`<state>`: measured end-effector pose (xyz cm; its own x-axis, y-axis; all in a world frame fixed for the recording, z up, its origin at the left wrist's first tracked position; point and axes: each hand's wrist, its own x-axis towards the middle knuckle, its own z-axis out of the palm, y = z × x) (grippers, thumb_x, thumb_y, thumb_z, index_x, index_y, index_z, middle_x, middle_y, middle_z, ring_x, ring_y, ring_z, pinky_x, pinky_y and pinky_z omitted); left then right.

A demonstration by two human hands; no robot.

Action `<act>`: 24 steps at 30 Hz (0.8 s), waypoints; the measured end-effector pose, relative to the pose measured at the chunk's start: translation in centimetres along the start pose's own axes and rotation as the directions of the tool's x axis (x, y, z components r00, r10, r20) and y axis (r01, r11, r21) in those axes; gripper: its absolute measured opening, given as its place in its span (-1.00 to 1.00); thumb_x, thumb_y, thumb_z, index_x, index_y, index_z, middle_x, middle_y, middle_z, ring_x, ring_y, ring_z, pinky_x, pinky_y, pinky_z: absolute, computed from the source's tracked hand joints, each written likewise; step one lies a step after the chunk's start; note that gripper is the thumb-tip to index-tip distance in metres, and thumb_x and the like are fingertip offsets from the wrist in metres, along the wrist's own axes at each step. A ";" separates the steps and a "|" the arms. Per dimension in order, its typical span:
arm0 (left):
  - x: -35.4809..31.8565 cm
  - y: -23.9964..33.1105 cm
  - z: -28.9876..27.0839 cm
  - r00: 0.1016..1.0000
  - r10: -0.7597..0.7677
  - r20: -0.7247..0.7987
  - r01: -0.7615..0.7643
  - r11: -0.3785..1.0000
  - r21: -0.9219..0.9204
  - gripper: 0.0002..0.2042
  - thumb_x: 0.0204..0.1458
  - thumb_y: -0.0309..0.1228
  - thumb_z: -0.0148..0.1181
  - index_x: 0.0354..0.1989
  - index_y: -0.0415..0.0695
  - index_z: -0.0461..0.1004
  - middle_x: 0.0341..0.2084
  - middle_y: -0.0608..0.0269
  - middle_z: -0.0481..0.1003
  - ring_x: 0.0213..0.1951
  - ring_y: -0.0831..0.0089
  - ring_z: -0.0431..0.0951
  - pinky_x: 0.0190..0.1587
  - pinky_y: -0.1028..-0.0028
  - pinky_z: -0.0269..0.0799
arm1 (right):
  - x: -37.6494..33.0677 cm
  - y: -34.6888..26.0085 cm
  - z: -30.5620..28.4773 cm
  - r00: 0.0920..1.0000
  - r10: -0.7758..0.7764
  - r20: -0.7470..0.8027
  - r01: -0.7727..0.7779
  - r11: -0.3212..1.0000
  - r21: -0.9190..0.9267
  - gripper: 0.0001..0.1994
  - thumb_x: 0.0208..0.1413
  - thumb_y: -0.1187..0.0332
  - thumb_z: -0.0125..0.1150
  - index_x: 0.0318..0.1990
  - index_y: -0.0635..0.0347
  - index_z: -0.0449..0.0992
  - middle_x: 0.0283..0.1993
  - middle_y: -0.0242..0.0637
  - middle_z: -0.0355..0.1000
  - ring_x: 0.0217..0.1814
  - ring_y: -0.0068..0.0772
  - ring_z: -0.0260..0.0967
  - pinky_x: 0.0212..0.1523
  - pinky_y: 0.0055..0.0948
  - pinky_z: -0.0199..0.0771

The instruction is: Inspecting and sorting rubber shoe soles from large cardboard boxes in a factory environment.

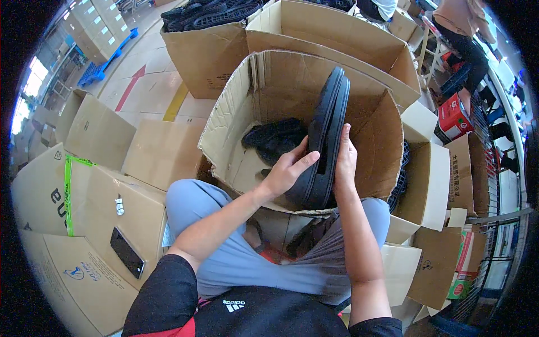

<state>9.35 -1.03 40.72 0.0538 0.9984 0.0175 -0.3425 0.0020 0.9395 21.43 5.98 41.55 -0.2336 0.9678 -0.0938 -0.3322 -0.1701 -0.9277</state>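
Cardboard cartons crowd the warehouse floor around you, and an open box (387, 135) sits just beyond your knees with a few dark soles (272, 137) lying in its bottom. Your left hand (286, 168) and right hand (345, 160) press flat on either side of a pair of black shoe soles (325, 135), fingers extended, holding them stacked on edge over the box's near wall so they stay aligned.

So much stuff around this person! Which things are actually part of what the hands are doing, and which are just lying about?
In use:
left hand
right hand
pair of black soles, pressed together between both hands
open cardboard box
loose black soles on its bottom

Lying about:
phone on a side carton
box of black soles farther off
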 end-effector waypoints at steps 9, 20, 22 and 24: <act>-0.2 -0.2 0.3 0.997 0.014 -0.071 -0.008 0.996 0.085 -0.48 0.12 -0.24 -0.02 0.18 -0.30 0.09 -0.03 0.23 0.33 -0.02 0.56 0.27 0.07 0.60 0.12 | 0.4 0.4 0.1 0.995 0.067 -0.068 -0.067 0.998 -0.001 -0.53 0.14 -0.03 -0.08 -0.22 0.27 0.50 -0.38 -0.37 0.46 -0.44 -0.63 0.35 -0.38 -0.62 0.35; 0.0 -0.8 -0.1 0.998 -0.036 -0.046 0.040 0.995 0.091 -0.49 0.14 -0.23 -0.05 0.19 -0.27 0.09 0.00 0.27 0.30 -0.01 0.60 0.28 0.06 0.63 0.15 | 1.0 1.6 -0.7 0.997 0.064 -0.034 -0.064 0.998 0.009 -0.59 0.17 0.08 -0.06 -0.10 0.27 0.47 -0.31 -0.39 0.47 -0.38 -0.65 0.36 -0.34 -0.62 0.37; -0.1 -0.6 0.2 0.997 -0.002 -0.080 0.010 0.996 0.091 -0.50 0.13 -0.18 -0.05 0.12 -0.31 0.18 -0.05 0.22 0.36 -0.03 0.57 0.28 0.06 0.59 0.13 | 0.9 1.6 -0.8 0.998 0.063 -0.020 -0.063 0.998 0.005 -0.60 0.18 0.10 -0.06 -0.08 0.27 0.45 -0.28 -0.38 0.47 -0.35 -0.64 0.37 -0.32 -0.62 0.37; -0.3 -0.2 0.3 0.995 -0.020 -0.093 0.030 0.994 0.107 -0.50 0.13 -0.17 -0.05 0.12 -0.31 0.18 -0.05 0.22 0.36 -0.03 0.57 0.28 0.06 0.59 0.13 | 0.8 1.6 -0.8 0.998 0.066 -0.011 -0.066 0.998 0.000 -0.61 0.18 0.13 -0.06 -0.06 0.28 0.44 -0.26 -0.37 0.46 -0.33 -0.63 0.37 -0.30 -0.62 0.37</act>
<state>9.69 -1.31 40.58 -0.0268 0.9991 -0.0327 -0.2379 0.0254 0.9709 21.47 6.66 39.64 -0.2453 0.9564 -0.1587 -0.3160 -0.2336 -0.9196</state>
